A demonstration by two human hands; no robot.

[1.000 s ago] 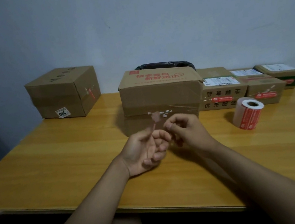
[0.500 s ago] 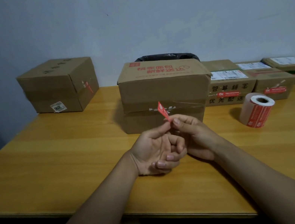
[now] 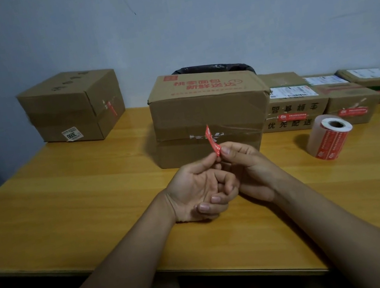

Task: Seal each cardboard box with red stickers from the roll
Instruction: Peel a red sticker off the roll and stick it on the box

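Observation:
A small red sticker (image 3: 212,141) stands up between my two hands, just in front of the large middle cardboard box (image 3: 209,115). My left hand (image 3: 199,188), palm up with curled fingers, pinches its lower end. My right hand (image 3: 246,167) pinches the same end from the right. The sticker roll (image 3: 329,136) lies on its side at the right of the table. A box (image 3: 73,108) with a red sticker on its side seam sits at the back left. Three smaller boxes (image 3: 296,104) line the back right; two show red stickers on their fronts.
The wooden table (image 3: 67,203) carries everything; its near edge runs under my forearms. A black bag (image 3: 213,68) shows behind the middle box, against the grey wall. Old clear tape crosses the middle box's front seam.
The sticker, blurred and pale a second ago, now stands red and upright between my fingertips. My hands stayed close together in front of the middle box; the camera tilted slightly.

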